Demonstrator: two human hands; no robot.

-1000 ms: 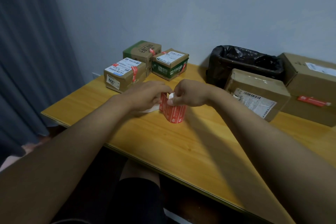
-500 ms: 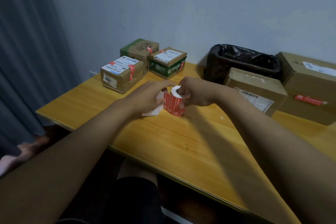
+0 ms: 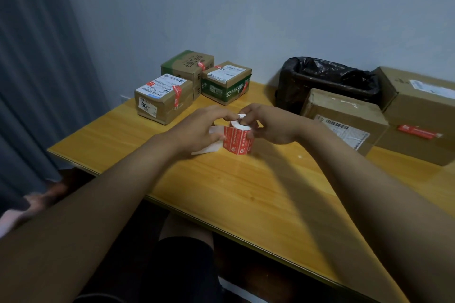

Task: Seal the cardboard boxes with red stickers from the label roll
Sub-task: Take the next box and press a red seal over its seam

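Observation:
A label roll (image 3: 238,141) of red stickers stands upright on the wooden table (image 3: 246,192), a loose white backing strip (image 3: 208,149) trailing from its left side. My right hand (image 3: 267,123) grips the roll from the right, fingertips over its white core. My left hand (image 3: 200,128) curls around its left side, fingers at the top rim. At the back left stand three small cardboard boxes (image 3: 163,98) with red stickers on them. On the right lie two bigger boxes, the near one (image 3: 344,118) with no red sticker showing, the far one (image 3: 418,110) bearing a red sticker (image 3: 418,131).
A black bin lined with a black bag (image 3: 327,79) stands against the wall between the box groups. A grey curtain (image 3: 37,69) hangs at the left. The table's front edge runs diagonally, with my legs below it.
The roll has been tipped from a slanted hold to upright on the table. Both hands stayed on it, and my right fingers have moved over its core.

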